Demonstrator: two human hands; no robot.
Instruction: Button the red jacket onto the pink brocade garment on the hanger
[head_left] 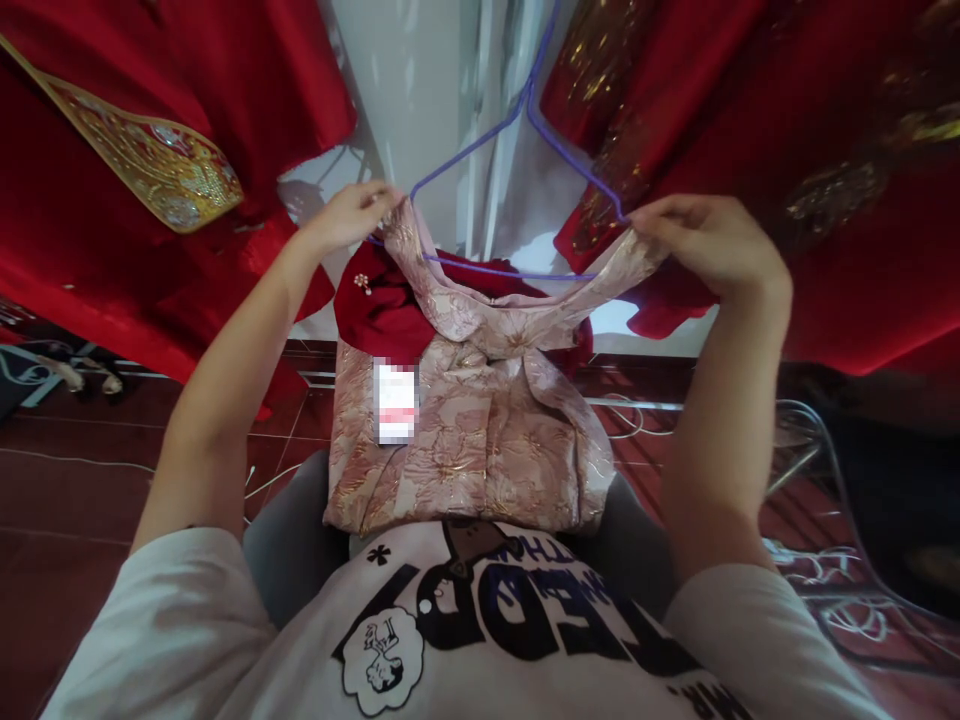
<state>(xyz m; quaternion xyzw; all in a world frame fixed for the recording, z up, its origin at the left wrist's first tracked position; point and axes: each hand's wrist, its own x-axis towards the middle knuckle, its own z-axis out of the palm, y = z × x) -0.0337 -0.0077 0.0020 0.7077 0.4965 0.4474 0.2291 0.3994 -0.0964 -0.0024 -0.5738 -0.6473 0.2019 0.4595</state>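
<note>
A pink brocade dress [450, 450] with a gold floral pattern lies bunched over my lap, its neckline spread toward the far side. At the left shoulder of the garment, my left hand [360, 212] pinches the fabric. My right hand [705, 240] grips the opposite shoulder, by the end of a purple hanger [480, 140]. The hanger's arms reach into the shoulders and its lower bar crosses the neck opening. Dark red cloth [382, 305] with a small beaded ornament shows at the left of the dress. A white tag [396, 405], blurred out, hangs on the front.
Red garments with gold sequins [187, 170] hang at the left, and more red garments [757, 170] hang at the right. Shoes [90, 378] stand at far left. Cables [855, 600] and metal tubing lie on the red tiled floor at right, near a black chair [900, 480].
</note>
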